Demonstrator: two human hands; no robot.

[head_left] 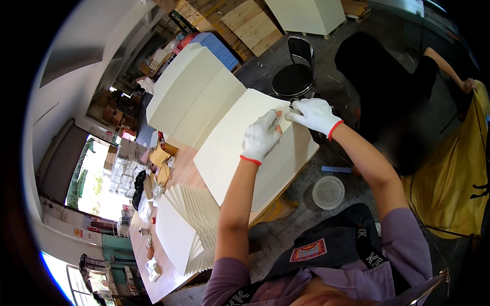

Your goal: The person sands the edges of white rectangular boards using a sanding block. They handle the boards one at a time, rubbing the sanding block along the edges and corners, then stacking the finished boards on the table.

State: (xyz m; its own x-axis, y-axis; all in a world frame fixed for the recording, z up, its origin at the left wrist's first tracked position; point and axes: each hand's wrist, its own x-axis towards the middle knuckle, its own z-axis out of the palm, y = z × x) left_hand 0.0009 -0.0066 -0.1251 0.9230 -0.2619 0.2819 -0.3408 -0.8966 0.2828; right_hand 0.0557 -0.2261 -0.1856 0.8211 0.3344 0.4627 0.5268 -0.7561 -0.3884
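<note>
Both hands wear white knitted gloves with red cuffs. My left hand (261, 136) rests on a large white cardboard sheet (229, 148), its thumb and forefinger apart and their bare tips touching the surface. Close by on the right, my right hand (312, 115) has its fingers closed at the far right edge of the board; they seem to pinch that edge, though the glove hides the grip. A paler panel (286, 158) of board lies under my wrists, towards the table's right side.
Fanned white sheets (191, 224) lie at the near left of the wooden table (186, 171). A tall stack of white board (194, 97) stands beyond. On the floor are a black chair (292, 79) and a lidded bucket (328, 193). A person in black (380, 76) bends at right near yellow cloth (449, 178).
</note>
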